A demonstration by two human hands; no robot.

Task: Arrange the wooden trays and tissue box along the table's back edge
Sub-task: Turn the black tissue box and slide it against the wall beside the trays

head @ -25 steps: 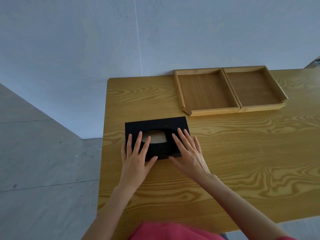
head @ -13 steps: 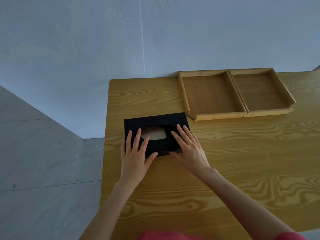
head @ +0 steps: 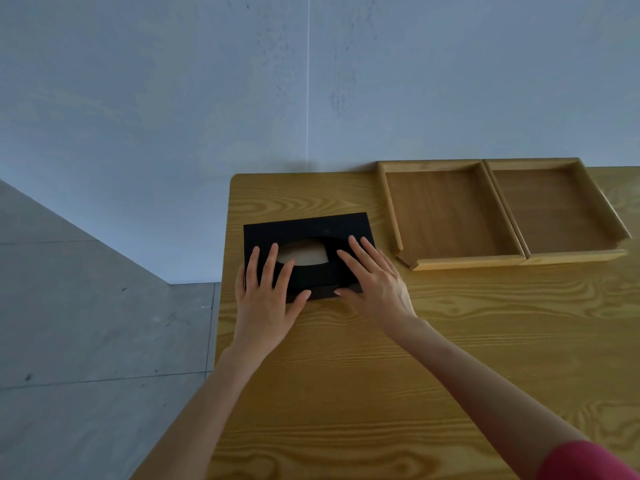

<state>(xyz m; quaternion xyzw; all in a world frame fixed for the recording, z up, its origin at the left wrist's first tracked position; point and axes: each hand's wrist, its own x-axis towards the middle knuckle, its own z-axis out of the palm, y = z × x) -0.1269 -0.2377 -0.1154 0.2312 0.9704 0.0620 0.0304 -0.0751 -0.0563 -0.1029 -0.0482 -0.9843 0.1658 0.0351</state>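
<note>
The wooden table (head: pixel 450 358) stands against the wall. Two wooden trays (head: pixel 446 216) (head: pixel 554 209) sit touching side by side at its back edge. A black tissue box (head: pixel 304 230) lies left of the trays, just beside them.

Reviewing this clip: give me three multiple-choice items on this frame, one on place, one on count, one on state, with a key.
1. Where is the black tissue box relative to the wooden trays?
A. Left of them
B. Inside one
C. Right of them

2. How many wooden trays are on the table?
A. One
B. Two
C. Three

3. How are the hands placed?
A. Flat on the box
B. Raised clear
C. Gripping a tray

Key: A, it sits left of the left tray; B, the right tray adjoins it; A, left hand and right hand rest open on the box.
</note>
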